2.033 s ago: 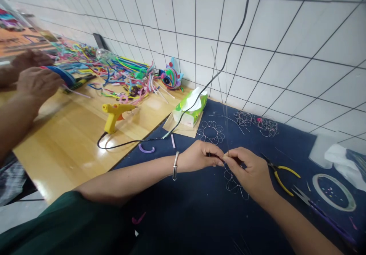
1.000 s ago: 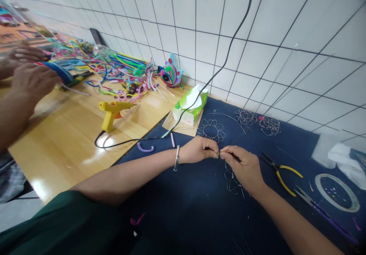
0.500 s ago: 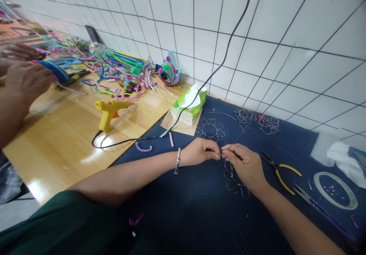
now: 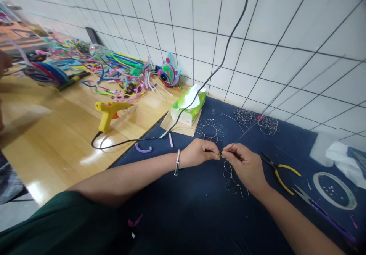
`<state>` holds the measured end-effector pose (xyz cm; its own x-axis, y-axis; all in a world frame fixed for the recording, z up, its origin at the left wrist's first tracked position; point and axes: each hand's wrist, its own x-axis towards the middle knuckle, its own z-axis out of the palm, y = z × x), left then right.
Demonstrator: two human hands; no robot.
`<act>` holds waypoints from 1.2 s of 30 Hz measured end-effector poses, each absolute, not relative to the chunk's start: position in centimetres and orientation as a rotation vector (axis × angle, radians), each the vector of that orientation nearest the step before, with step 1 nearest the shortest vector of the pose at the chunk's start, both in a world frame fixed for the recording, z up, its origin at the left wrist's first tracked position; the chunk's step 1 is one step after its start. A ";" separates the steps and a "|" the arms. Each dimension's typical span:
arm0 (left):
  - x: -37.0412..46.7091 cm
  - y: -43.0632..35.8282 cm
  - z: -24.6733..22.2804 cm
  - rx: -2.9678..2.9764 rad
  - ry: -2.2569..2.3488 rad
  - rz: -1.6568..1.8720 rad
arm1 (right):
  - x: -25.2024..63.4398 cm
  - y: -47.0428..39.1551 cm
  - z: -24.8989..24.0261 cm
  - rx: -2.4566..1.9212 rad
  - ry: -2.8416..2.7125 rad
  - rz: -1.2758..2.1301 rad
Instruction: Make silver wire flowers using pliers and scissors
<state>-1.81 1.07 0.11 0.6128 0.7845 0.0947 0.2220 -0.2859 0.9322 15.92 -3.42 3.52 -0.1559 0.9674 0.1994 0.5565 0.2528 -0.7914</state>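
Observation:
My left hand (image 4: 200, 150), with a bangle at its wrist, is closed in a pinch. Its fingertips meet those of my right hand (image 4: 244, 163), also pinched, over the dark blue mat. A thin wire (image 4: 243, 134) runs between the fingertips and slants up to the right past my right hand; the gripped part is hidden. Partly under my right hand lies a flower shape of looped wire (image 4: 236, 186). Whether it joins the held wire, I cannot tell. Another wire flower (image 4: 210, 130) lies flat just beyond my left hand.
Pliers (image 4: 281, 171), scissors (image 4: 320, 209) and a ring-shaped roll (image 4: 316, 182) lie at right. Wire tangles (image 4: 267, 125) rest by the wall. A tissue pack (image 4: 187, 108), a corded glue gun (image 4: 107, 115) and colourful pipe cleaners (image 4: 122, 68) are left. Another person's hand (image 4: 4, 62) shows far left.
A long stretch of wire now shows slanting up right from my right hand. My hands stay nearly in place. The other person's hands have drawn left, off the blue striped object.

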 end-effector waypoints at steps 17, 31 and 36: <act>-1.7 0.7 -0.4 1.701 0.836 0.705 | 15.7 -3.3 3.2 -1.298 -1.803 0.711; -1.6 0.6 -0.3 1.813 0.794 0.686 | 15.8 -3.1 3.2 -1.252 -1.740 0.869; -1.5 0.5 -0.1 1.842 0.777 0.703 | 16.2 -2.9 3.9 -1.292 -1.809 0.948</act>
<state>-1.51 0.51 -0.11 0.6280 0.7680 0.1255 0.2016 -0.3164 0.9269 16.25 -2.87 3.94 -0.2485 0.9599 0.1296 0.4400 0.2311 -0.8678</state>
